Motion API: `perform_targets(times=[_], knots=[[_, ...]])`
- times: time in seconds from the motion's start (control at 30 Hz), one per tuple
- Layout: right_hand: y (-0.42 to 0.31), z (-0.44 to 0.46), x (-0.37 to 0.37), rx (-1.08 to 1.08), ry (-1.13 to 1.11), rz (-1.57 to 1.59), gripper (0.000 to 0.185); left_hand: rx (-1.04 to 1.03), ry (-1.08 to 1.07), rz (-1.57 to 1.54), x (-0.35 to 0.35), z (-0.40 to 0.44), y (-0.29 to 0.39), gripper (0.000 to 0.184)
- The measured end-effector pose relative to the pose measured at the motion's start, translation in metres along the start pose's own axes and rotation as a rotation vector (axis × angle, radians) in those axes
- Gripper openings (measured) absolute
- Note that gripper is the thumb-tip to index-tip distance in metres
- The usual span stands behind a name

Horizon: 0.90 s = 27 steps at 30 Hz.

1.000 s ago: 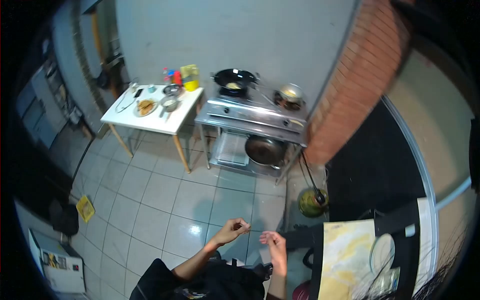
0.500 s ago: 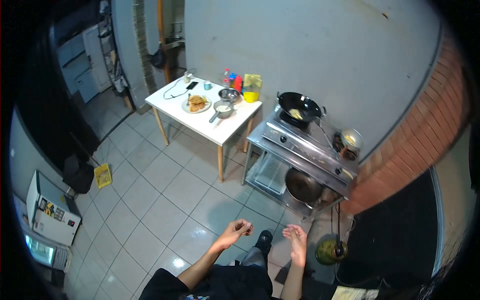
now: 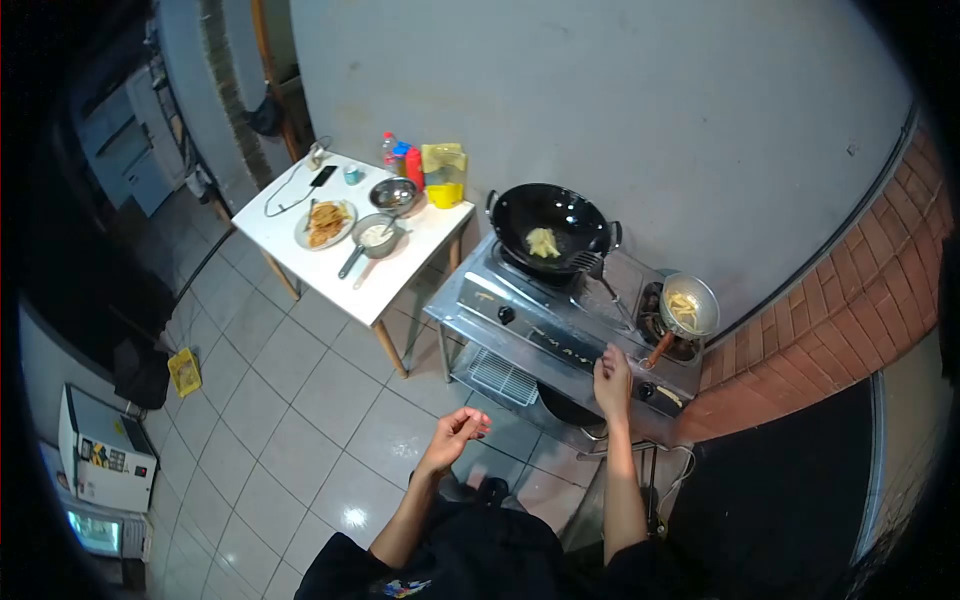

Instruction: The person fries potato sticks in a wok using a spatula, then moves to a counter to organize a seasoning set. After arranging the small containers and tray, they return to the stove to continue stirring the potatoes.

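Observation:
My right hand point(image 3: 614, 384) hovers over the front edge of the gas stove point(image 3: 560, 340), left of the brown handle of a small pan point(image 3: 707, 292) with pale yellow pieces inside. Its fingers are loosely bent and apart, and I see nothing in them. In front of my body, above the floor, is my left hand point(image 3: 457, 437), empty, its fingers half curled. On the left burner sits a black wok point(image 3: 520, 205) holding a pale yellow clump of food point(image 3: 543, 242). A spatula point(image 3: 604, 282) leans on the wok's rim, its handle stretching over the stove top.
Left of the stove stands a white table point(image 3: 290, 255). On it are a plate of fried food point(image 3: 326, 224), a grey pot with white contents point(image 3: 376, 237), a metal bowl point(image 3: 394, 194), bottles and a yellow container point(image 3: 444, 195). A brick pillar point(image 3: 780, 370) borders the stove's right side.
I have come closer to the stove, and the wok and pan look larger. My right hand has moved up and forward to the stove's front; my left has shifted slightly up and left.

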State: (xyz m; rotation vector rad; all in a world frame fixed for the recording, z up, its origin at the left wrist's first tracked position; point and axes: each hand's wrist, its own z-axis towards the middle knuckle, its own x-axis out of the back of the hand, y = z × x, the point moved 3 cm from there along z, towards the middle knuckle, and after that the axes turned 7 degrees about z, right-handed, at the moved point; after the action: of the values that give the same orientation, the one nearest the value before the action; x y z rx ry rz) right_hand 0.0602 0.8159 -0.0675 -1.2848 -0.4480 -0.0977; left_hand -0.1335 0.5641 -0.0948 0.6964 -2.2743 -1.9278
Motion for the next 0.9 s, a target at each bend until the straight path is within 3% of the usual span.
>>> perform_targets(times=[0.07, 0.13, 0.27, 0.37, 0.5, 0.53, 0.67, 0.7, 0.77, 0.9], knots=[[-0.002, 0.045, 0.000, -0.034, 0.002, -0.078, 0.047, -0.039, -0.046, -0.013, 0.004, 0.025, 0.016, 0.024], [0.012, 0.084, -0.007, 0.155, 0.058, -0.519, 0.057, -0.053, -0.020, -0.002, 0.017, 0.056, 0.032, 0.023], [0.063, 0.131, -0.020, 0.106, 0.061, -0.652, 0.065, -0.087, 0.021, 0.030, 0.059, 0.127, 0.062, 0.019], [0.081, 0.146, -0.025, -0.054, 0.008, -0.729, 0.063, -0.184, 0.132, 0.047, 0.088, 0.194, 0.084, 0.016], [0.067, 0.151, -0.020, -0.301, -0.079, -0.896, 0.043, -0.230, 0.188, 0.175, 0.105, 0.268, 0.133, 0.019], [0.075, 0.155, -0.020, -0.151, -0.020, -0.909, 0.034, -0.262, 0.204, 0.218, 0.107, 0.285, 0.143, 0.021], [0.073, 0.150, -0.006, -0.129, -0.010, -0.723, 0.036, -0.286, 0.180, 0.282, 0.118, 0.341, 0.159, 0.026], [0.063, 0.148, -0.001, -0.155, 0.002, -0.727, 0.036, -0.258, 0.204, 0.301, 0.117, 0.351, 0.162, 0.026], [0.036, 0.149, 0.002, 0.017, 0.061, -0.586, 0.027, -0.218, 0.230, 0.427, 0.113, 0.369, 0.168, 0.027], [-0.027, 0.159, 0.003, 0.027, -0.002, -0.573, 0.031, -0.168, 0.128, 0.573, 0.112, 0.395, 0.175, 0.028]])
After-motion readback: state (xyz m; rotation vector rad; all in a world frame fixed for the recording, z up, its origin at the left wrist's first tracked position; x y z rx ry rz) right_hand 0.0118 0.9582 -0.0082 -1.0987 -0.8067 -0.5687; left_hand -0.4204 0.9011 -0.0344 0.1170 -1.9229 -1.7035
